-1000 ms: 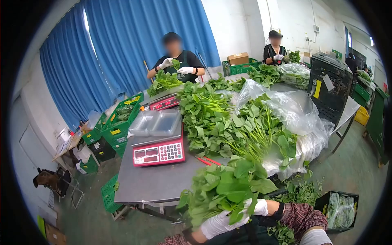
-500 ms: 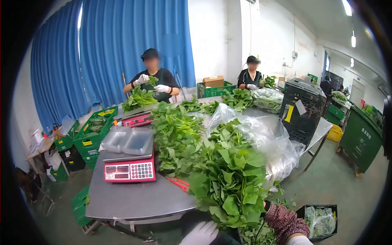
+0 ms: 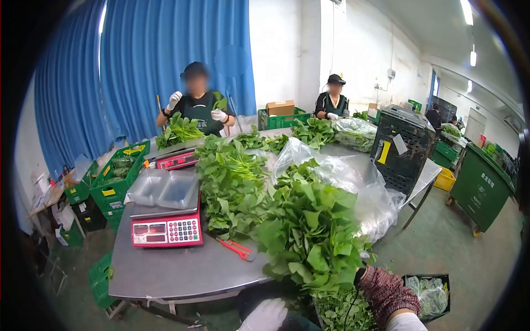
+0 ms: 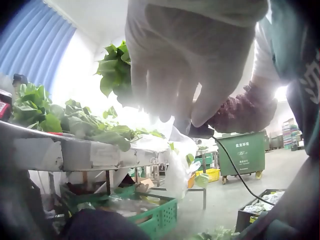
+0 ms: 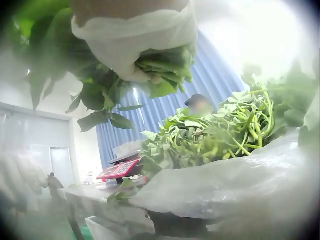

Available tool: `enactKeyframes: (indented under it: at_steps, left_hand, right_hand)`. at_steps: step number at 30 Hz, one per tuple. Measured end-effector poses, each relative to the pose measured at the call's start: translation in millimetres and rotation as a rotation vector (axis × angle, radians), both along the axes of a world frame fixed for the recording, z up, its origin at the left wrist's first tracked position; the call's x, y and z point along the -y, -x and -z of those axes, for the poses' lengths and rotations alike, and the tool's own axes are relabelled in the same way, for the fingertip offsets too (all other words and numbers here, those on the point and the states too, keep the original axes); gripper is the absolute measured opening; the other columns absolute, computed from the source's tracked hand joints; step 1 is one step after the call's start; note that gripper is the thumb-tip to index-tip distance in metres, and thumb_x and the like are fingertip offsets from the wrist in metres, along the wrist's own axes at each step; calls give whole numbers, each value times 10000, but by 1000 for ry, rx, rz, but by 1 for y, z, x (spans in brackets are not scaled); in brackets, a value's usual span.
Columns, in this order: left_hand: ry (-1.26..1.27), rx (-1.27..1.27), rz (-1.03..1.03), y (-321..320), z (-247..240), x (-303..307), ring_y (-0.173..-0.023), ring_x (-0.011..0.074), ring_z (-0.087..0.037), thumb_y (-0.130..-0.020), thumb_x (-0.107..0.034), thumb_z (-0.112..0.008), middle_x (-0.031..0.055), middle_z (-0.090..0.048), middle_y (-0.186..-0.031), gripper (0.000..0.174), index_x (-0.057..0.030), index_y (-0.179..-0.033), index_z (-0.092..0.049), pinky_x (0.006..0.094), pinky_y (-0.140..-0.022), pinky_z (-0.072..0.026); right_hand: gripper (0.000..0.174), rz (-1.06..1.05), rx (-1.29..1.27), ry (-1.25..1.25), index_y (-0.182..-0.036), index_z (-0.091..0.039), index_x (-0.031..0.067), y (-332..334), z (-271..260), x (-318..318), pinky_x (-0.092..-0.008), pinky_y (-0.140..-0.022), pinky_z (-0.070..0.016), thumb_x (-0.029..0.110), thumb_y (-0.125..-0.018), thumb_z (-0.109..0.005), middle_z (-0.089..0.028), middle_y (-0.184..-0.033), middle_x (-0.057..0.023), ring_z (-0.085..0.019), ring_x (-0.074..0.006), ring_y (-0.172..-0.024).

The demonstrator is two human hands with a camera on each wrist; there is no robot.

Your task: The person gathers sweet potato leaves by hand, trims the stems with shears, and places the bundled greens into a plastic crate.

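A large bunch of leafy greens (image 3: pixel 312 234) stands over the table's near right corner, its leaves towards me. My right hand (image 5: pixel 132 47), in a white glove, grips the bunch by its stems, with fingers curled round them in the right wrist view. In the head view that hand is hidden behind the leaves, below a checked sleeve (image 3: pixel 389 295). My gloved left hand (image 3: pixel 266 315) hangs low before the table edge, apart from the bunch. Its fingers (image 4: pixel 167 85) are loosely extended and hold nothing in the left wrist view.
A red scale (image 3: pixel 167 230) bearing clear plastic trays (image 3: pixel 179 190) stands on the metal table (image 3: pixel 182 273). Red scissors (image 3: pixel 237 249) lie nearby. Piled greens (image 3: pixel 226 182) and plastic film (image 3: pixel 375 204) lie beyond. A black crate (image 3: pixel 406 144) stands at right. Two people work opposite.
My left hand has let go of the bunch and dropped to the lower left. The bunch has been raised and turned in my right hand. The head view has swung to the right.
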State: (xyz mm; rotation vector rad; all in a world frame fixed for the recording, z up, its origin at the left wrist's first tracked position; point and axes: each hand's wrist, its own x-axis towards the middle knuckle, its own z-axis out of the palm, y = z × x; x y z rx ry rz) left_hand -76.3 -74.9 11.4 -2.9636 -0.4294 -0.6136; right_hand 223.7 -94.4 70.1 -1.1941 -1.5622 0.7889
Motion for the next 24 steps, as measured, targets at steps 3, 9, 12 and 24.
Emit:
enactKeyframes:
  at_steps: [3,9,12,24]
  left_hand:
    - [6,4,-10,1,1,-1,-1141,303,-479,-741,-241,-569,166,-549,-1162,410,3,-1070,-568,420,-1000,-349]
    - [31,11,-9,0,-1,-3,-1136,303,-484,-744,-230,-558,170,-549,-1162,405,13,-1068,-568,423,-989,-358]
    - [84,53,-34,-5,-3,-8,-1136,307,-485,-733,-227,-577,165,-547,-1171,423,6,-1086,-564,423,-986,-359]
    - [1670,730,443,-42,2,-67,-1047,255,-551,-833,-11,-539,176,-508,-1197,537,7,-1319,-313,365,-898,-484]
  right_hand:
    - [295,13,27,-2,-1118,-585,-8,-5,-1,5,-296,-866,-443,157,-876,-543,-604,-1139,-96,-577,-177,-943]
    - [289,35,103,-13,-1110,-590,-9,1,-11,-8,-295,-864,-443,155,-877,-540,-609,-1132,-96,-577,-173,-941]
    - [285,61,135,-31,-1105,-592,-10,21,-23,-27,-294,-864,-443,154,-878,-539,-611,-1128,-95,-578,-170,-940]
    - [236,-109,-445,357,-1024,-609,6,101,36,-41,-297,-695,-490,154,-847,-560,-665,-928,-61,-603,-147,-746]
